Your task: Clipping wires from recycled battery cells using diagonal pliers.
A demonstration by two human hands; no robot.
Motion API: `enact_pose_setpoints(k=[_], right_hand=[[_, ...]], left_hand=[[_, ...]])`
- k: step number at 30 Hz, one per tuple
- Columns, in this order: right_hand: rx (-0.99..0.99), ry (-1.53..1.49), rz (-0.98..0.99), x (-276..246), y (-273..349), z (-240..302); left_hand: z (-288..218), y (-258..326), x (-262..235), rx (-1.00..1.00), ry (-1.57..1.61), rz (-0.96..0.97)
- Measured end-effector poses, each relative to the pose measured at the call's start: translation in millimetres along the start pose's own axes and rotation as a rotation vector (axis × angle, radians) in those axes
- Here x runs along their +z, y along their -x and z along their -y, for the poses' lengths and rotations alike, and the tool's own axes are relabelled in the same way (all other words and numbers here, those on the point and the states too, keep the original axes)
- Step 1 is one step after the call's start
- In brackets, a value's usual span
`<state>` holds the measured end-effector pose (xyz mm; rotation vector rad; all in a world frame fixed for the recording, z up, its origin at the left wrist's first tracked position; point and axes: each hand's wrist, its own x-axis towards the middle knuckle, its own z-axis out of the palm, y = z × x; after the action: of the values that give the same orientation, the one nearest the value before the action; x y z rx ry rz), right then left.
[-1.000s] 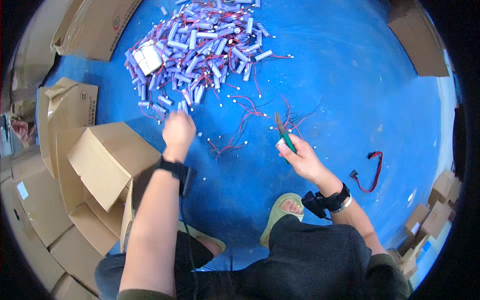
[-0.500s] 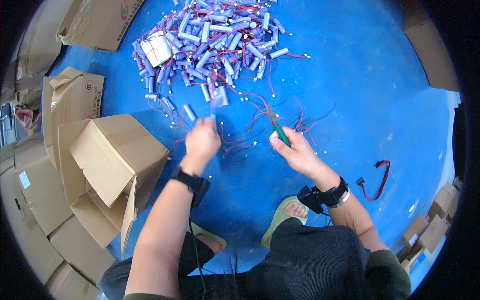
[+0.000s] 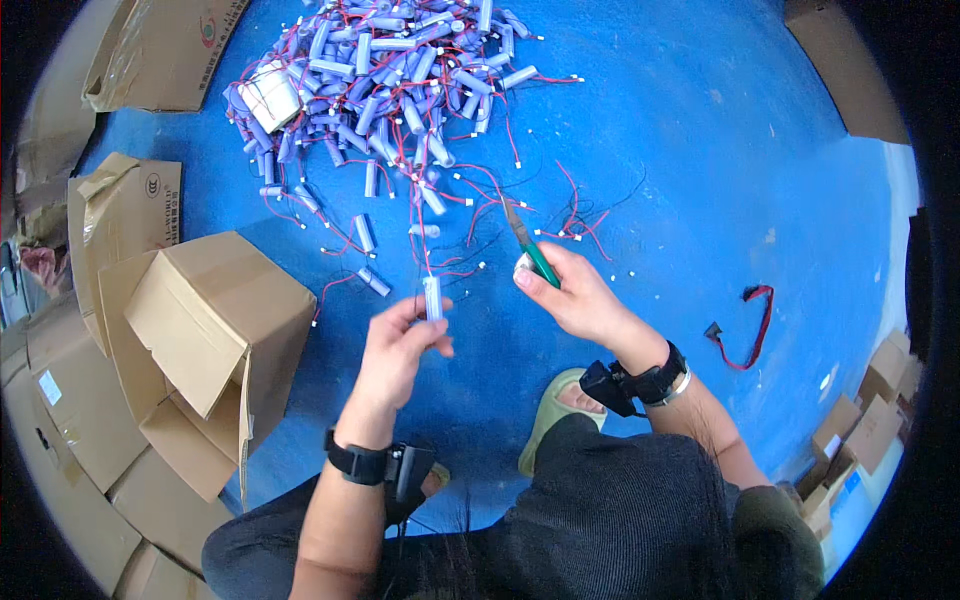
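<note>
Between the thumb and fingers of my left hand (image 3: 392, 352) is a purple cylindrical battery (image 3: 432, 297), held upright with its red wire running up toward the pile. My right hand (image 3: 588, 298) is closed round green-handled pliers (image 3: 540, 264), their slim metal jaws pointing up and left over loose wires; I cannot tell whether the jaws touch one. A small white piece shows by my right thumb. Beyond both hands spreads a heap of purple batteries (image 3: 415, 72) with red and black wires and white connectors. A few single batteries (image 3: 363, 233) lie nearer my left hand.
A white block wrapped in wire (image 3: 268, 97) rests at the heap's left side. Loose wires (image 3: 575, 215) lie beyond the pliers. An open carton (image 3: 245, 290) stands at my left, among other boxes. A red-and-black cable (image 3: 765, 325) lies on the blue floor (image 3: 720, 210) at right.
My left hand has pulled a battery from the heap's near edge back toward me. The pliers stay in my right hand, with the view shifted slightly.
</note>
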<state>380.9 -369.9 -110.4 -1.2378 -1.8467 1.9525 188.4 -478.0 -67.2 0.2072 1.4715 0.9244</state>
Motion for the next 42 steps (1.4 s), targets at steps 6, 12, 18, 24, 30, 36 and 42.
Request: enact_pose_setpoints(k=[6, 12, 18, 24, 30, 36, 42], right_hand=[[-0.135, 0.128, -0.039, 5.9, 7.2, -7.0], [-0.056, 0.142, -0.041, 4.1, 16.0, -2.7], [-0.076, 0.194, 0.051, 0.6, 21.5, -2.8], [-0.223, 0.519, 0.157, -2.2, 31.1, 5.1], [-0.14, 0.506, 0.185, -1.8, 33.0, 1.6], [-0.179, 0.537, 0.29, -7.6, 34.2, 4.8], [-0.266, 0.768, 0.181, 4.5, 34.0, 1.2]], left_hand=[[51.3, 10.8, 10.5, -0.022, -0.65, 0.149], [80.5, 15.0, -3.6, -0.15, -0.461, 0.176], [26.8, -3.3, 7.7, -0.114, -0.013, 0.108], [21.0, 4.0, 11.5, -0.01, 0.078, 0.171], [32.6, 2.3, 13.3, -0.009, 0.092, 0.11], [35.7, 2.9, 10.6, 0.168, -0.28, 0.062], [31.9, 0.9, 12.2, 0.223, -0.32, -0.02]])
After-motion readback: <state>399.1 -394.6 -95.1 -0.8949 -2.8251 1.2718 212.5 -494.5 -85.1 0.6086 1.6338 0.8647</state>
